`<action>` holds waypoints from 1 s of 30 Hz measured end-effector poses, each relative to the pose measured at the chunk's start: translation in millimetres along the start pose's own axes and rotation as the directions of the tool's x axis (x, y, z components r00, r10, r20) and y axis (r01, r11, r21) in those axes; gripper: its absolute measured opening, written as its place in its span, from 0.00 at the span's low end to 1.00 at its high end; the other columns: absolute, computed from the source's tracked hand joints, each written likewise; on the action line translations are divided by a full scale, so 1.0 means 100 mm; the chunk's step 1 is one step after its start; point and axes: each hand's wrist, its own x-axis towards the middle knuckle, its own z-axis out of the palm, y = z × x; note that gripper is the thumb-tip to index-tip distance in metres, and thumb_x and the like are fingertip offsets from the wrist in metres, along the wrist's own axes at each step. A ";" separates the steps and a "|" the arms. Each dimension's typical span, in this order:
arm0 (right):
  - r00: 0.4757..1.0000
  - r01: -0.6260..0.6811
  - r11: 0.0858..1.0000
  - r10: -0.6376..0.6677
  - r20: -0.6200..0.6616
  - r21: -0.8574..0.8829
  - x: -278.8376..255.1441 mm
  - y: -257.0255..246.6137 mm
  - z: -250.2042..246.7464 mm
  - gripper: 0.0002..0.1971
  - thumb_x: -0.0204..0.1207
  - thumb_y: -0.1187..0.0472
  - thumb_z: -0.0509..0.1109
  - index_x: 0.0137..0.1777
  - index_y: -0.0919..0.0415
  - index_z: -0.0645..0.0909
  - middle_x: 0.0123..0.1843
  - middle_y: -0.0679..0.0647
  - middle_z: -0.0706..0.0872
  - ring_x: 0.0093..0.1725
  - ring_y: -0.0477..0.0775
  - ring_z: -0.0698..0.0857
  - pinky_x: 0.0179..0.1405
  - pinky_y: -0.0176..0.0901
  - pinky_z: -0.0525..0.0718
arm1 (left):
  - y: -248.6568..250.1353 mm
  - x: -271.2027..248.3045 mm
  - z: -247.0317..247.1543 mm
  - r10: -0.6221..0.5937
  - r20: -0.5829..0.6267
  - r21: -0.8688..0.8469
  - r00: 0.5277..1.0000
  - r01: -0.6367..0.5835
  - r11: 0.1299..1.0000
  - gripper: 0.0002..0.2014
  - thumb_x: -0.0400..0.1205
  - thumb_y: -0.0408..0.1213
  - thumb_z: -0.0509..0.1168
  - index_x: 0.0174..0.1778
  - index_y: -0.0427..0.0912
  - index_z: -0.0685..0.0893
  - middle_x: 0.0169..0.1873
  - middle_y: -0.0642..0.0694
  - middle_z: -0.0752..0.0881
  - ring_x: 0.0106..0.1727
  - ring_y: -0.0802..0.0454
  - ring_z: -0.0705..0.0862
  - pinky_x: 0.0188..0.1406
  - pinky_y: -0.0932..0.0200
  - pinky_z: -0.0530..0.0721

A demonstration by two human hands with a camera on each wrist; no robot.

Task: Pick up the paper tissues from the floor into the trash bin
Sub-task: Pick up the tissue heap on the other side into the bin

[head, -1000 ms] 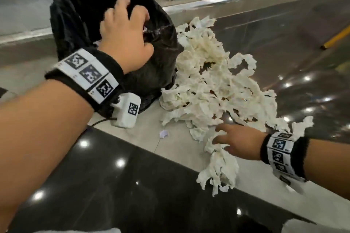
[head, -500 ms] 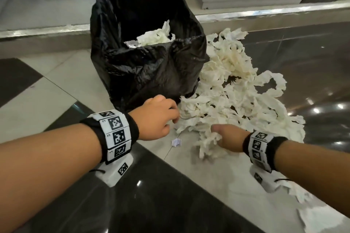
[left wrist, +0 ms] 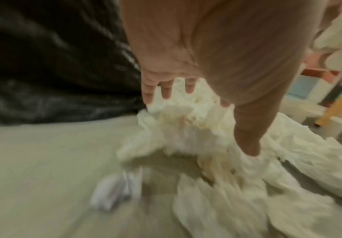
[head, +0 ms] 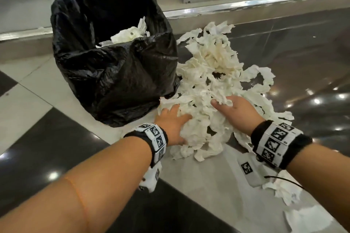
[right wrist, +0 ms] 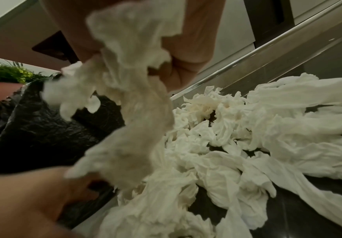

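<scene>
Glossy dark and pale floor tiles (head: 198, 185) run to a metal strip. The left hand (head: 171, 125) presses spread fingers into the tissues (head: 210, 89); the right hand (head: 235, 111) clutches a wad, its fingertips buried. The left wrist view is blurred. White, crumpled strips heap between and beyond both hands, beside the black-lined bin (head: 113, 81) ahead of the left hand.

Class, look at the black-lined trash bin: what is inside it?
Inside the trash bin, crumpled white tissues show above the near rim. Whatever lies beneath them, and the bin's bottom, is hidden by the black liner.
</scene>
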 end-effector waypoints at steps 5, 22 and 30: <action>0.996 -0.039 0.973 0.021 0.081 0.229 -0.06 -0.01 -0.11 0.40 0.62 0.23 0.61 0.44 0.65 0.82 0.42 0.56 0.82 0.39 0.48 0.80 0.50 0.44 0.74 | 0.20 0.00 0.40 -0.082 0.135 -0.072 0.987 0.092 0.993 0.40 0.69 0.66 0.68 0.75 0.72 0.56 0.81 0.47 0.30 0.80 0.27 0.34 0.77 0.26 0.48; 0.797 0.474 0.715 -0.100 0.596 -0.514 0.07 0.60 0.48 0.27 0.69 0.46 0.74 0.68 0.42 0.72 0.67 0.50 0.73 0.60 0.55 0.81 0.57 0.45 0.79 | -0.03 -0.33 -0.37 -0.016 -0.201 -0.306 0.980 -0.047 0.951 0.11 0.80 0.36 0.59 0.58 0.41 0.77 0.51 0.39 0.76 0.56 0.42 0.78 0.55 0.54 0.76; 0.712 0.674 0.494 -0.234 0.662 -0.549 0.07 0.71 0.78 0.10 0.75 0.61 0.63 0.55 0.61 0.76 0.55 0.60 0.80 0.52 0.64 0.82 0.49 0.53 0.81 | -0.35 -0.76 -0.49 0.017 -0.258 -0.105 0.966 -0.046 0.993 0.04 0.73 0.34 0.66 0.34 0.41 0.79 0.45 0.46 0.77 0.45 0.50 0.78 0.47 0.55 0.78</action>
